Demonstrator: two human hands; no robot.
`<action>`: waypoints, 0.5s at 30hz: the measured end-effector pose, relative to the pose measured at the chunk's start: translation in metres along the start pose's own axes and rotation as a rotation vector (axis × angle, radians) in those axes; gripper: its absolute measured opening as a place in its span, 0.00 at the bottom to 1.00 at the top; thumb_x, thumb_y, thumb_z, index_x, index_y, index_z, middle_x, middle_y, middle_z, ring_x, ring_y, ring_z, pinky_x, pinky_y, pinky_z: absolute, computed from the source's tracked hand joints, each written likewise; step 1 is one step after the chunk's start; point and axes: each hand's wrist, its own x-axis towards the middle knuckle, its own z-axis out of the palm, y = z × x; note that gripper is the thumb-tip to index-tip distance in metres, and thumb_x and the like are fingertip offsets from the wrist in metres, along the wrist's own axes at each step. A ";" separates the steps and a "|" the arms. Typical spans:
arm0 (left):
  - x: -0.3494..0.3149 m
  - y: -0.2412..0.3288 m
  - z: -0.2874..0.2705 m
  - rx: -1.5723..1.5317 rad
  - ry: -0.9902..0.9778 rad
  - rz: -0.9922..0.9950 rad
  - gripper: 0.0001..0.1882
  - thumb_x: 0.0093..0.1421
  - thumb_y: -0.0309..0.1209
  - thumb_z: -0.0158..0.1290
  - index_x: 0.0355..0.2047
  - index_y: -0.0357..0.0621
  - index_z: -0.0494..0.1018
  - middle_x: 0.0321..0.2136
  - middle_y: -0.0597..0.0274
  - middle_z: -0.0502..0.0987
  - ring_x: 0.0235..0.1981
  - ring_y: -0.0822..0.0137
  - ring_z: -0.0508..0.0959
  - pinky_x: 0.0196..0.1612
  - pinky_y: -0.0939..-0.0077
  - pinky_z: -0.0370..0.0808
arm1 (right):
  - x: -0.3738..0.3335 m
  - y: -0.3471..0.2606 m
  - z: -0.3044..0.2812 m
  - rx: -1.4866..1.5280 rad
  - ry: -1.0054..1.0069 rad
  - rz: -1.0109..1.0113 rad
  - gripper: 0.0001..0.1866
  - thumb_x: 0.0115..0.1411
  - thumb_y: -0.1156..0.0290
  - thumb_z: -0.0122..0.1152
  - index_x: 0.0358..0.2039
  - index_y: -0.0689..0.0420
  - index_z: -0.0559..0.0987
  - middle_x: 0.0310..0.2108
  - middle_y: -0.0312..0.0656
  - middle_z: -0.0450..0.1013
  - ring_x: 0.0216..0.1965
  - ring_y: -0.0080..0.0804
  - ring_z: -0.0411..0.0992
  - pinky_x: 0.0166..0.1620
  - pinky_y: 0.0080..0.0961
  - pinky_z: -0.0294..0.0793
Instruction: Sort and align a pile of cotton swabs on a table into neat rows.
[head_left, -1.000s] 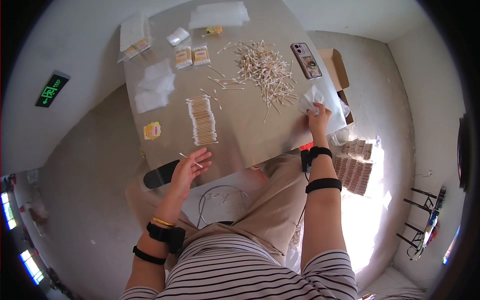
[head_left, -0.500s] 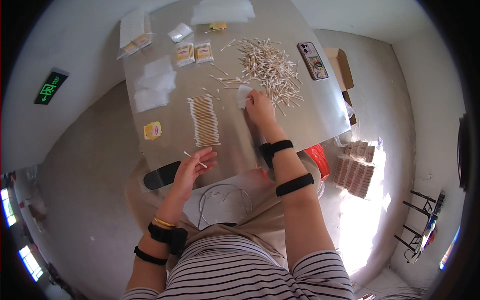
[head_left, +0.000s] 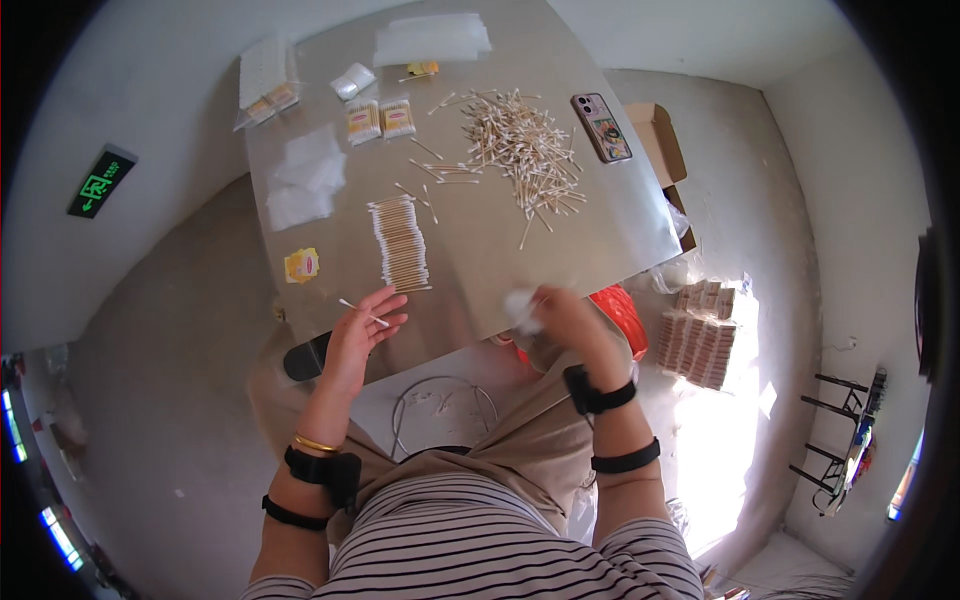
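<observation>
A cotton swab point(head_left: 364, 313) lies across the fingers of my left hand point(head_left: 352, 342), held there just in front of the table's near edge. Beyond it, a neat row of cotton swabs point(head_left: 400, 245) is laid side by side on the table. My right hand point(head_left: 572, 326), smeared by motion, is at the near right edge and grips a crumpled white piece point(head_left: 521, 310), whose material I cannot make out. Farther off spreads a loose heap of cotton swabs point(head_left: 525, 145), with several strays to its left.
Clear plastic bags point(head_left: 305, 178) and small yellow cards point(head_left: 301, 265) lie on the table's left. Filled swab packs point(head_left: 379, 120) sit farther back. A phone point(head_left: 602, 128) rests at the right edge. An open carton point(head_left: 655, 145) and stacked packs point(head_left: 695, 338) stand beyond the table.
My right hand has left the heap, drawing back toward me and to the right with the white piece. My left hand still holds its swab, shifted slightly left in the picture.
</observation>
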 end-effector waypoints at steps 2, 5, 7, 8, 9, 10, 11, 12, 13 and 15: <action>-0.001 0.000 0.002 -0.004 0.000 0.005 0.28 0.75 0.45 0.35 0.66 0.41 0.66 0.58 0.50 0.76 0.54 0.63 0.78 0.60 0.68 0.71 | 0.021 0.018 -0.043 -0.098 0.373 0.072 0.14 0.63 0.66 0.56 0.45 0.58 0.81 0.38 0.55 0.79 0.39 0.55 0.79 0.45 0.46 0.78; 0.010 -0.003 0.022 -0.027 -0.057 0.012 0.28 0.76 0.45 0.34 0.67 0.42 0.65 0.59 0.51 0.76 0.55 0.62 0.78 0.60 0.67 0.71 | 0.039 0.101 -0.067 -0.242 0.665 -0.056 0.14 0.64 0.67 0.58 0.48 0.57 0.79 0.46 0.54 0.76 0.36 0.53 0.79 0.42 0.44 0.78; 0.014 -0.003 0.026 -0.027 -0.042 0.019 0.28 0.76 0.45 0.34 0.67 0.42 0.65 0.59 0.51 0.75 0.55 0.63 0.78 0.60 0.67 0.71 | 0.053 0.093 -0.059 -0.292 0.756 -0.203 0.14 0.64 0.68 0.60 0.49 0.57 0.79 0.50 0.52 0.74 0.34 0.50 0.79 0.40 0.42 0.78; 0.011 -0.001 0.021 -0.048 -0.016 0.016 0.28 0.76 0.45 0.34 0.68 0.43 0.64 0.59 0.51 0.75 0.55 0.63 0.77 0.60 0.67 0.71 | 0.049 0.041 -0.054 -0.157 0.696 -0.136 0.15 0.64 0.69 0.61 0.50 0.56 0.77 0.51 0.51 0.71 0.34 0.47 0.78 0.39 0.40 0.78; 0.011 0.001 0.021 -0.076 -0.012 0.013 0.28 0.76 0.45 0.34 0.68 0.43 0.64 0.60 0.52 0.75 0.56 0.63 0.76 0.60 0.66 0.71 | 0.041 0.001 -0.048 -0.039 0.644 -0.056 0.16 0.63 0.70 0.62 0.52 0.55 0.76 0.53 0.49 0.68 0.34 0.44 0.78 0.38 0.38 0.78; 0.017 0.002 0.026 -0.096 -0.015 0.010 0.28 0.76 0.45 0.34 0.69 0.46 0.63 0.60 0.55 0.74 0.57 0.64 0.75 0.61 0.66 0.70 | 0.039 -0.017 -0.039 0.050 0.641 -0.115 0.13 0.63 0.73 0.63 0.48 0.56 0.78 0.46 0.46 0.70 0.33 0.34 0.76 0.38 0.30 0.77; 0.023 0.001 0.031 -0.094 -0.012 0.012 0.28 0.76 0.45 0.34 0.69 0.46 0.63 0.60 0.55 0.74 0.57 0.64 0.75 0.61 0.66 0.70 | 0.039 -0.031 -0.024 0.155 0.517 -0.197 0.12 0.62 0.72 0.63 0.46 0.57 0.79 0.45 0.46 0.73 0.34 0.36 0.77 0.38 0.31 0.76; 0.030 -0.001 0.037 -0.116 0.003 0.025 0.27 0.76 0.45 0.34 0.69 0.48 0.64 0.60 0.57 0.74 0.57 0.64 0.75 0.61 0.66 0.69 | 0.037 -0.046 -0.006 0.260 0.389 -0.276 0.11 0.61 0.71 0.63 0.45 0.57 0.81 0.43 0.46 0.75 0.35 0.37 0.77 0.39 0.32 0.76; 0.035 -0.004 0.037 -0.137 0.034 0.038 0.27 0.76 0.45 0.34 0.69 0.50 0.64 0.60 0.59 0.74 0.58 0.65 0.74 0.62 0.67 0.68 | 0.028 -0.083 0.011 0.431 0.221 -0.293 0.09 0.61 0.71 0.64 0.39 0.60 0.82 0.37 0.45 0.77 0.35 0.34 0.76 0.39 0.29 0.75; 0.049 -0.006 0.046 -0.182 0.041 0.036 0.24 0.76 0.43 0.37 0.66 0.55 0.69 0.59 0.67 0.74 0.53 0.72 0.75 0.58 0.74 0.70 | 0.028 -0.110 0.035 0.451 0.085 -0.305 0.09 0.61 0.70 0.65 0.41 0.60 0.81 0.36 0.45 0.78 0.36 0.33 0.76 0.40 0.28 0.75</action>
